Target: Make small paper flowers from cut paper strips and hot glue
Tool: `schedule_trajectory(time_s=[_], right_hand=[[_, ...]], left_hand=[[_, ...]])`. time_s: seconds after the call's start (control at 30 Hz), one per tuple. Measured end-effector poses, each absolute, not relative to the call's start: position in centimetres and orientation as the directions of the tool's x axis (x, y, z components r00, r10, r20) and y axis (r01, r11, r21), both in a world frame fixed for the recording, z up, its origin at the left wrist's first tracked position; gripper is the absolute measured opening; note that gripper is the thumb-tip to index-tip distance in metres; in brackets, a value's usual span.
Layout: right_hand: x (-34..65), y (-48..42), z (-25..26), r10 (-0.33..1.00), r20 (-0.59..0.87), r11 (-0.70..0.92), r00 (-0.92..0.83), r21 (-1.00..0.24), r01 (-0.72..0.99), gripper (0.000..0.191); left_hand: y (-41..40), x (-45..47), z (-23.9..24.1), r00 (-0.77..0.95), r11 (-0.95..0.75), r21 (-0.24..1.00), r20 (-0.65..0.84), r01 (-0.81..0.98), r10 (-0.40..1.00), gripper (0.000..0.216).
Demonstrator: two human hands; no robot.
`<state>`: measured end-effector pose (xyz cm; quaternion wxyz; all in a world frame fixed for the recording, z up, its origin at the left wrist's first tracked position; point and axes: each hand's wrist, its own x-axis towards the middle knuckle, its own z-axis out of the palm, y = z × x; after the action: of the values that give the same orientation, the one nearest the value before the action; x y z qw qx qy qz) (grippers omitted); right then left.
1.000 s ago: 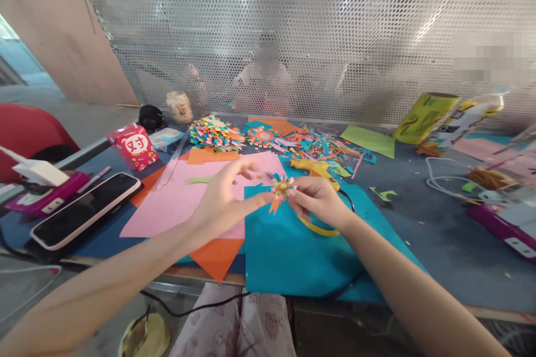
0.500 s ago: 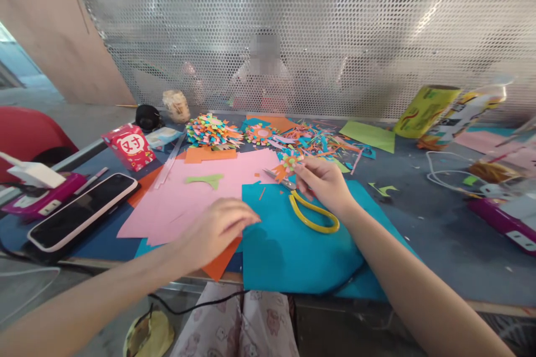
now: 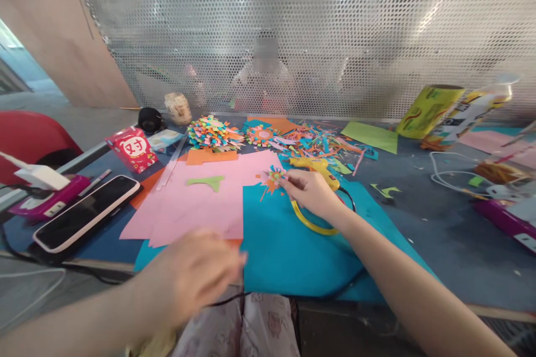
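Note:
My right hand (image 3: 310,192) is closed on a small layered paper flower (image 3: 275,176) with blue, orange and green petals, pinched at its right side. Just beyond that hand lies a yellow glue gun (image 3: 312,165), partly hidden by it. Yellow-handled scissors (image 3: 316,227) rest on the blue paper sheet (image 3: 293,262) under my right wrist; their blades are hidden. Low over the front edge of the pink paper (image 3: 167,217) is my left hand (image 3: 205,270), its fingers smeared by motion. A green paper offcut (image 3: 207,182) lies on the pink paper.
Finished paper flowers (image 3: 213,133) and a heap of paper scraps (image 3: 322,139) lie at the back. On the left are a phone-like black device (image 3: 87,212), a red packet (image 3: 133,148) and a purple power strip (image 3: 54,201). A perforated metal panel (image 3: 314,28) stands behind.
My right hand has shifted left and slightly down with the paper flower. My left hand has drawn down toward me. The yellow glue gun now shows beyond my right hand.

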<state>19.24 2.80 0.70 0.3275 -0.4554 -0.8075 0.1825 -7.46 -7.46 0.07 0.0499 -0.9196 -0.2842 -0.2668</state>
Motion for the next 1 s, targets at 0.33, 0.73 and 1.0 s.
schedule_trajectory(time_s=[0.33, 0.73, 1.0], right_hand=[[20.7, 2.3, 1.3, 0.635, 0.373, 0.731, -0.676, -0.006, 0.683, 0.031], [19.9, 1.0, 1.4, 0.469, 0.141, 0.809, -0.872, 0.329, 0.488, 0.036], [21.6, 1.5, 3.7, 0.801, 0.292, 0.534, -0.522, 0.046, 0.844, 0.036]], left_hand=[[6.6, -2.3, 0.3, 0.612, -0.670, 0.274, 0.273, 0.690, 0.742, 0.052], [6.7, -3.5, -1.4, 0.740, -0.782, 0.055, 0.288, 0.620, 0.607, 0.042], [6.2, -4.7, 0.1, 0.676, -0.716, 0.088, 0.270, 0.692, 0.686, 0.061]])
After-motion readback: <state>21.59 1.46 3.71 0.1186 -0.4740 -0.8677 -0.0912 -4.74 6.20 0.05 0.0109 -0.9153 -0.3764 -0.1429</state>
